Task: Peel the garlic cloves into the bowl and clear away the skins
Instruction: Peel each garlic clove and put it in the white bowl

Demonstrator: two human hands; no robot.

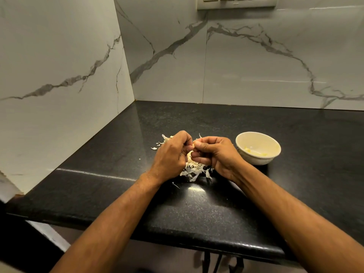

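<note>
From the head view I see my left hand and right hand both pinching what seems a garlic clove above the skins, mid-counter; bowl sits toward the right edge.

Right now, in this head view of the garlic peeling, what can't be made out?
- Garlic clove: hidden between the fingertips of the left hand and right hand; only a pale sliver shows.
- Heap of papery white skins: its middle is covered by both hands.
- Yellowish pieces in the cream ceramic bowl: too small to count.
- Grey switch plate: cut off by the top edge.
</note>
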